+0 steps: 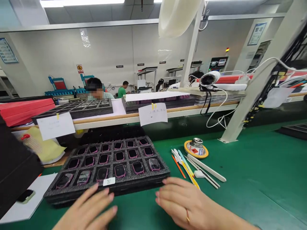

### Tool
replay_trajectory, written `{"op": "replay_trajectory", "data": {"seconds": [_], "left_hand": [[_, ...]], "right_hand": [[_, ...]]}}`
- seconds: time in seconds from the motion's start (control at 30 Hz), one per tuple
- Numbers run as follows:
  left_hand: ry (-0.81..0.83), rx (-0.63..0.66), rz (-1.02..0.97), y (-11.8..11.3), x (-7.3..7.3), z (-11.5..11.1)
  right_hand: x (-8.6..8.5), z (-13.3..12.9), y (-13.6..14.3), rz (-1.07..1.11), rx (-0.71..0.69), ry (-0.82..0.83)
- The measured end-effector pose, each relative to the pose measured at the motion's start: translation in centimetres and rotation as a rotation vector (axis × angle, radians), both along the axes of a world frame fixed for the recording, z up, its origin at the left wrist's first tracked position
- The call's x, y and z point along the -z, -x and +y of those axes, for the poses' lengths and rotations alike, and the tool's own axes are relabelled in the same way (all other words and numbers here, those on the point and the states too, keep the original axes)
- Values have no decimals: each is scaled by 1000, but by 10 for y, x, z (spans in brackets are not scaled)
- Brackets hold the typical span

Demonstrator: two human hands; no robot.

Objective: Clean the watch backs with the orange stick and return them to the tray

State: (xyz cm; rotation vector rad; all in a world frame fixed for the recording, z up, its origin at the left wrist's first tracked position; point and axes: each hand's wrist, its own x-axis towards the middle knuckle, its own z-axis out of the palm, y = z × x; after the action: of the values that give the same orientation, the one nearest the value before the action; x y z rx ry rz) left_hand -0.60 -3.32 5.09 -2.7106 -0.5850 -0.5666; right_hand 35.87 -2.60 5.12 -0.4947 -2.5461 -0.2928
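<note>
A black foam tray lies in front of me, its pockets holding several purple-rimmed watch cases with dark glass faces. A white label marked by hand sits on its front edge. My left hand is at the tray's front edge with its fingers spread and nothing in them. Near the front right corner, my right hand has its fingers stretched toward the tray, with a ring on one finger. It holds nothing that I can see. Whether either hand touches the tray, I cannot tell.
Tweezers, picks and a yellow-handled brush lie right of the tray. Behind them stands a metal can in a yellow tape roll. A shelf crosses behind, bearing trays and a scanner. A post stands right.
</note>
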Motion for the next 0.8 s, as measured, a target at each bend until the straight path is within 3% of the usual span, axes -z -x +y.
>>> {"op": "replay_trajectory", "data": {"seconds": [0.07,0.13,0.23,0.53,0.67,0.8], "left_hand": [[86,-196,-40,-5,-11,18],[238,-377,-129,-12,-19,40],[411,-559,-189,-18,-22,64],[449,-634,-307,-13,2,71],[587,-622,-409,0,-1,70],[719,-587,-497,6,-13,63]], "right_hand": [[-14,24,15,-49,157,139],[-26,49,23,-136,410,418],[-39,79,22,-161,510,558],[-59,99,23,-330,506,783],[-61,103,16,-328,498,866],[-58,105,1,-311,432,921]]}}
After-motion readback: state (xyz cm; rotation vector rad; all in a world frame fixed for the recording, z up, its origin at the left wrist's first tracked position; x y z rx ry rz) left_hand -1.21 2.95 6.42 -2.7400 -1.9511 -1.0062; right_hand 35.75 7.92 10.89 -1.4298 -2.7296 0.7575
